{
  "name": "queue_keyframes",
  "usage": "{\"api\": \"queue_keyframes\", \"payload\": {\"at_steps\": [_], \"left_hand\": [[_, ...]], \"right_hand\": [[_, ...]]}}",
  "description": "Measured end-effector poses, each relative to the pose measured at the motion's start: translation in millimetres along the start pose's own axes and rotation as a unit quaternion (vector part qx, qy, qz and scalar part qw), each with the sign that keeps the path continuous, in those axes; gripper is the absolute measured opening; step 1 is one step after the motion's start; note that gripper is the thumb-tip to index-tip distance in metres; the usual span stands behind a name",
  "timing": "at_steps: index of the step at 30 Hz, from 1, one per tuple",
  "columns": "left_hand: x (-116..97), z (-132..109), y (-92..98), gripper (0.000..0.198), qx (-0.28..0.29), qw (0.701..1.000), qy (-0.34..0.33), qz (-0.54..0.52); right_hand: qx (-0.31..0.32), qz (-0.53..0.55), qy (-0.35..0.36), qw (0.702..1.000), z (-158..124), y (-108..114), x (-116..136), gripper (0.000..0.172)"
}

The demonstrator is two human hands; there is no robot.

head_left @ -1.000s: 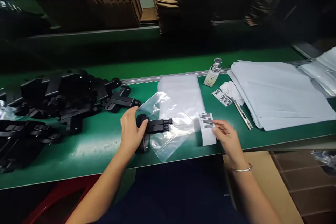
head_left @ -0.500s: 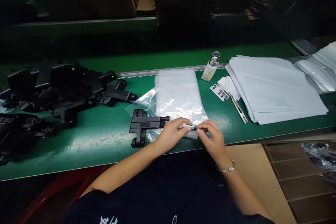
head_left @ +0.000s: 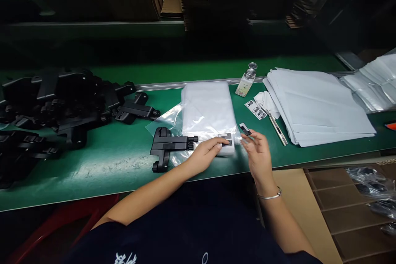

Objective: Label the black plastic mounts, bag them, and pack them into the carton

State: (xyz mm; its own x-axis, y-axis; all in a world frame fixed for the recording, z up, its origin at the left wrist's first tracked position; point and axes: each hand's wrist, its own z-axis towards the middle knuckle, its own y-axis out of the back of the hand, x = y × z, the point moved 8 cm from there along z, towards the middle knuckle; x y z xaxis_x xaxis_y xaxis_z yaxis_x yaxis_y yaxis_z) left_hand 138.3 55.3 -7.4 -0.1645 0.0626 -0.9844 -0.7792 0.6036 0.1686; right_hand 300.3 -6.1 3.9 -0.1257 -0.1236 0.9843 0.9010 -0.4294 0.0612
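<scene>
A small white label sheet with dark printed labels [head_left: 228, 136] lies on the near end of a stack of clear plastic bags [head_left: 207, 107]. My left hand [head_left: 204, 156] rests on that sheet, index finger stretched across it and thumb beside it. To its right, my right hand [head_left: 259, 152] is raised and pinches a small black-and-white label [head_left: 245, 129] at the fingertips. Left of my left hand, a black plastic bracket-like part [head_left: 170, 145] lies partly over the bags.
More black parts [head_left: 68, 103] are piled at the left. Behind the hands stand a pump-top bottle [head_left: 246, 81], another label sheet [head_left: 255, 109] and a crumpled white cloth [head_left: 267, 103]. A slim cutter-like tool [head_left: 278, 130] lies beside stacked white sheets [head_left: 321, 107].
My hands have moved apart. The right hand has shifted right and up with a label now separate from the sheet; the left hand has laid the sheet flatter on the bags.
</scene>
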Motion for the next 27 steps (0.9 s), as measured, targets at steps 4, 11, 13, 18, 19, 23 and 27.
{"api": "queue_keyframes", "payload": {"at_steps": [4, 11, 13, 18, 19, 23, 27], "left_hand": [[-9, -7, -10.5, 0.038, 0.045, 0.999, -0.025, 0.017], [18, -51, 146.5, 0.045, -0.173, 0.952, 0.044, 0.250], [36, -68, 180.0, 0.045, -0.191, 0.928, 0.051, 0.315], [72, -94, 167.8, 0.050, -0.170, 0.926, 0.061, 0.332], [72, -96, 158.0, 0.050, -0.177, 0.925, 0.059, 0.331], [64, -98, 125.2, 0.050, -0.191, 0.931, 0.056, 0.307], [60, -98, 116.5, 0.045, -0.207, 0.932, 0.064, 0.290]], "right_hand": [[0.021, 0.031, -0.066, 0.997, 14, -15, -24, 0.047], [-0.039, -0.310, 0.011, 0.950, 61, 53, -43, 0.043], [-0.052, -0.396, 0.090, 0.912, 65, 49, -28, 0.034], [0.007, -0.276, 0.121, 0.953, 42, -37, 7, 0.017], [0.058, -0.231, 0.090, 0.967, 36, -65, 6, 0.017], [0.220, -0.137, -0.015, 0.966, 7, -154, -9, 0.016], [0.238, -0.157, -0.056, 0.957, -2, -173, -24, 0.016]]}}
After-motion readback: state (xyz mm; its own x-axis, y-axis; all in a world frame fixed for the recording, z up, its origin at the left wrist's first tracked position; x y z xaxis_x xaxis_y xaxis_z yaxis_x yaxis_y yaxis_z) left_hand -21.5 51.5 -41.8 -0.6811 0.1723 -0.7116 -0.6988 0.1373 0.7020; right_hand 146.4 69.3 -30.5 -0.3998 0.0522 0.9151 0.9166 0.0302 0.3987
